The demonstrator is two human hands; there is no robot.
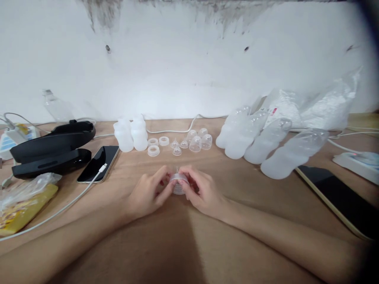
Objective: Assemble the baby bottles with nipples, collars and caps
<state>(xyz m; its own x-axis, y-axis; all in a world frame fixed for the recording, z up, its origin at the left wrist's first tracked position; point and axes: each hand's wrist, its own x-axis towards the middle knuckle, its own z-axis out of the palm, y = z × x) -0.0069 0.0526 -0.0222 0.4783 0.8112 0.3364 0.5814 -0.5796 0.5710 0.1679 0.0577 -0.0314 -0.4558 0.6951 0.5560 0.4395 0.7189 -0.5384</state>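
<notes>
My left hand (151, 189) and my right hand (204, 189) meet low over the middle of the table. Their fingers and thumbs pinch a translucent bottle ring (179, 178) from both sides, with a clear nipple tip (177, 170) poking up through it. Clear ridged plastic (179, 189) shows under the ring; my fingers partly hide it. Beyond my hands lie three white bottle rings (153, 150), three clear nipples (177, 151) and several clear dome caps (195, 144).
White bottles (124, 136) without caps stand behind on the left. Several capped bottles (276, 142) stand at right, before plastic bags (322, 104). Phones (99, 163) lie on both sides. A black device (53, 148), a snack bag (28, 205) and a white cable (74, 200) are at left.
</notes>
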